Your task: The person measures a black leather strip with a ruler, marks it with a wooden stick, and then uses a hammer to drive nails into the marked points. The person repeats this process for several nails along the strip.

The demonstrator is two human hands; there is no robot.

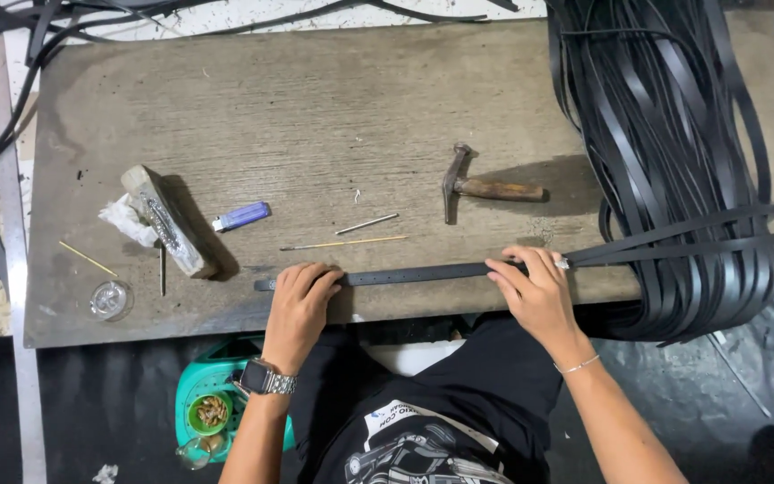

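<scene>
Both hands press a black strap (414, 274) flat on the wooden board (315, 108). Left hand (302, 300), fingers curled, covers its left end. Right hand (535, 287), fingers bent, pins it further right. A hammer (485, 186) lies just beyond.

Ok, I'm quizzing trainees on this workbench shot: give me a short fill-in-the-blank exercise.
1. Both hands, left hand and right hand, press a black ____ flat on the wooden board.
2. The tool with the wooden handle above the right hand is a ____.
3. The lighter is ____ in colour.

Missing: strap; hammer; purple
</scene>
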